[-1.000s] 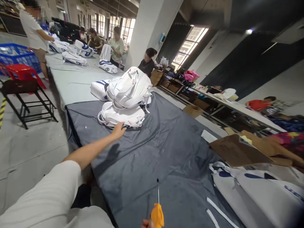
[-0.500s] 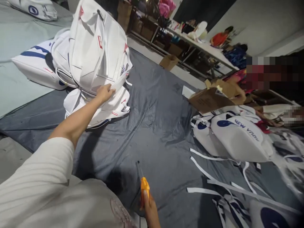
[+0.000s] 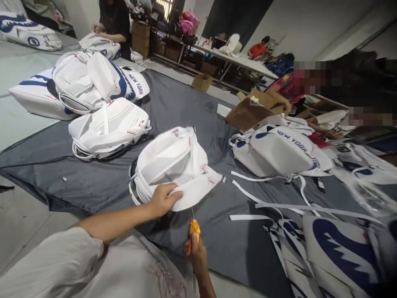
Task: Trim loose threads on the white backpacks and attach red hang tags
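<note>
My left hand (image 3: 161, 199) grips the near edge of a white backpack (image 3: 173, 163) that lies on the dark grey cloth (image 3: 198, 107) right in front of me. My right hand (image 3: 196, 253) is closed on an orange-handled thread snipper (image 3: 194, 227), its tip pointing up toward the backpack's lower edge. The snipper's blades are partly hidden under the bag. Further left lies another white backpack (image 3: 108, 128), and behind it a pile of white and blue bags (image 3: 89, 80).
Loose white straps (image 3: 263, 203) trail across the cloth to the right, beside white bags lettered NEW YORK (image 3: 279, 151). A cardboard box (image 3: 248, 114) sits behind them. Another person (image 3: 113, 20) handles a bag at the far end, and someone in a patterned top (image 3: 283, 89) sits at right.
My left hand pulled one white backpack off the pile and dragged it toward me onto the cloth. My right hand with the snipper stayed low near me. The view swung down and right.
</note>
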{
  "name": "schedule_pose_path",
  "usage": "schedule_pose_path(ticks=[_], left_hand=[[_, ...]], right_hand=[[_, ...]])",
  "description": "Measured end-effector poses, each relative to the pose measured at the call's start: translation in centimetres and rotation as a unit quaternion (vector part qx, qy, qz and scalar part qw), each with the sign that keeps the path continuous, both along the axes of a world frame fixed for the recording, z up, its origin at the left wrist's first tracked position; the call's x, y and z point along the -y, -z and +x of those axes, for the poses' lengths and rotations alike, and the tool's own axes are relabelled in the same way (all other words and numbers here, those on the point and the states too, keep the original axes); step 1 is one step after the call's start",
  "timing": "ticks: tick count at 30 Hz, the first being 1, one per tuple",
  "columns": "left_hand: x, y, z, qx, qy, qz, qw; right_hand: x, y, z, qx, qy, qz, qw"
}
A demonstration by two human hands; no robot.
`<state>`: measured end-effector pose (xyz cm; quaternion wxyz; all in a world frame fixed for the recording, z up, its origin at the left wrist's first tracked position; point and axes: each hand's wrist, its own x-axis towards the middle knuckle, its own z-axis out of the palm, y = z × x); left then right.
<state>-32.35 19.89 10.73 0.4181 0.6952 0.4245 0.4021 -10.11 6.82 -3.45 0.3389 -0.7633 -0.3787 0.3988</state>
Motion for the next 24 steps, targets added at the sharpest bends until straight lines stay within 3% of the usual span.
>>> schedule_pose_path(ticks=[2, 4, 7, 10, 12, 14, 17, 20, 22, 24], left_hand=[[3.9, 4.4, 1.5, -0.033, -0.030, -0.080, 0.996], [7.6, 6.8, 2.6, -0.066, -0.020, -0.096, 0.993], [10.8, 7.2, 4.3, -0.161, -0.049, -0.009, 0.986], [9.3, 6.8, 6.2, -0.302, -0.129, 0.092, 0.940], [6.3, 7.3, 7.2, -0.372, -0.163, 0.102, 0.908], [3.1, 8.1, 7.8, -0.407, -0.170, 0.088, 0.893], [-0.3, 8.7, 7.6, -0.420, -0.191, 0.053, 0.886], [-1.2, 7.5, 6.2, -0.384, -0.201, 0.005, 0.901], [-0.4, 6.0, 4.6, -0.289, -0.145, -0.078, 0.943], [1.4, 4.7, 2.5, -0.130, -0.016, -0.227, 0.965]], right_hand=[[2.5, 0.3, 4.2, -0.038, 0.051, -0.017, 0.998], [4.8, 0.0, 8.3, -0.076, 0.116, -0.012, 0.990], [7.2, -1.7, 13.1, -0.104, 0.185, 0.000, 0.977], [7.7, -4.2, 15.5, -0.030, 0.210, 0.060, 0.975], [7.3, -5.9, 15.7, 0.028, 0.175, 0.121, 0.977], [6.6, -7.6, 15.0, 0.047, 0.080, 0.137, 0.986], [5.2, -9.6, 13.2, 0.050, -0.086, 0.079, 0.992], [3.5, -11.1, 11.4, 0.060, -0.148, 0.045, 0.986], [2.6, -12.0, 10.2, 0.059, -0.161, 0.041, 0.984], [1.9, -12.7, 8.8, 0.036, -0.220, 0.024, 0.974]])
